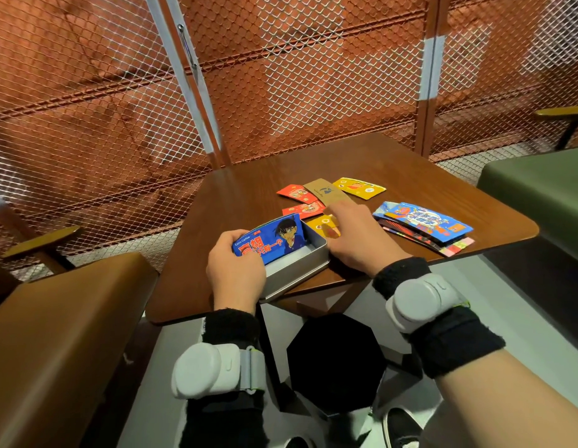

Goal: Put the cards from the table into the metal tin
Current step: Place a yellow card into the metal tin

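This looks like a café or restaurant seating nook. A square wooden table stands between a padded brown bench on its left and a green bench on its right (both booth-style). A metal mesh screen stands behind it, and another small table shows through the screen.

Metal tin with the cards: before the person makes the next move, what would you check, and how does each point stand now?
1. Is the metal tin open with room? Ok: bare floor shows beside the blue card.
2. Is the blue card lying flat? Not ok: it stands tilted in the tin, held by the left hand.
3. Grip of the right hand on the yellow card beside the tin: cannot tell, the hand covers it.
4. Tin safely on the table: cannot tell, it sits at the near edge.
5. All cards off the table: not ok, red cards and a stack lie there.
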The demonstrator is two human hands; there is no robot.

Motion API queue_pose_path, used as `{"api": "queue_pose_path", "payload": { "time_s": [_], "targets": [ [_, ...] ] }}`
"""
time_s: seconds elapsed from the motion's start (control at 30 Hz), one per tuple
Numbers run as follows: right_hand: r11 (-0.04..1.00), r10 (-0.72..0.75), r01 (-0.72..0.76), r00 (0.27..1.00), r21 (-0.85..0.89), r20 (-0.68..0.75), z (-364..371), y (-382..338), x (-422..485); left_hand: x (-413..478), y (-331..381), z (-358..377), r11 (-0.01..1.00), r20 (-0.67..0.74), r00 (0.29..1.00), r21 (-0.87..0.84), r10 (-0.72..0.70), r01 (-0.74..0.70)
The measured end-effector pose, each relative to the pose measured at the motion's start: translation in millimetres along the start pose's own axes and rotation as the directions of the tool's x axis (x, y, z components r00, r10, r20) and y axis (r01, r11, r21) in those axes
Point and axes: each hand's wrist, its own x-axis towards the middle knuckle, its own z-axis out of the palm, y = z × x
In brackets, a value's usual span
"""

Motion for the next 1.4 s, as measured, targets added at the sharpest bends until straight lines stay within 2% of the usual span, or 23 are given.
{"api": "queue_pose_path", "payload": {
  "time_s": [0.23, 0.43, 0.53, 0.63, 0.77, 0.87, 0.97, 1.2, 1.3, 1.4],
  "targets": [
    [0.995, 0.036, -0.039, 0.999, 0.087, 0.032, -1.9, -2.3, -1.2, 3.2, 2.5, -3.0, 1.0, 0.036, 0.999, 0.02, -0.01, 0.009],
    [0.994, 0.106, -0.107, 0.992, 0.011, 0.069, -1.9, -1.3, -1.8, 5.9, 0.1, -3.8, 1.0, 0.028, 0.999, 0.001, -0.02, 0.02],
    [0.994, 0.104, -0.104, 0.994, 0.023, 0.031, -1.5, -0.2, -1.7, 4.8, 0.3, -3.9, 0.999, 0.059, 0.998, 0.025, -0.022, 0.021],
    [0.992, 0.122, -0.121, 0.992, -0.044, 0.013, -1.4, 1.8, -1.2, 4.9, 1.3, -6.8, 0.998, 0.071, 0.997, 0.055, -0.019, 0.015],
    [0.981, 0.165, -0.162, 0.986, -0.107, 0.023, -1.6, 3.0, 0.6, 1.3, 5.0, -8.3, 0.998, 0.16, 0.987, 0.053, -0.03, 0.022],
    [0.972, 0.215, -0.21, 0.976, -0.107, 0.033, -2.2, 2.5, 0.6, -3.3, 8.8, -6.0, 0.999, 0.212, 0.976, -0.005, -0.041, 0.043],
    [0.967, 0.23, -0.225, 0.973, -0.122, 0.027, -4.5, 2.1, -0.3, -7.7, 12.5, -3.7, 0.997, 0.201, 0.979, -0.058, -0.028, 0.041],
    [0.976, 0.21, -0.21, 0.978, 0.048, 0.019, -9.1, -0.4, -3.2, -6.6, 9.1, -0.5, 1.0, 0.173, 0.985, -0.014, -0.01, 0.013],
    [0.975, 0.184, -0.175, 0.981, 0.137, -0.058, -10.0, 2.0, -0.2, -4.0, 7.1, -0.8, 0.998, 0.14, 0.99, 0.044, 0.027, -0.034],
    [0.962, 0.14, -0.078, 0.964, 0.262, -0.226, -16.0, 3.2, -1.8, -2.5, 5.1, 0.0, 0.997, 0.137, 0.99, 0.065, 0.021, -0.031]
  ]
}}
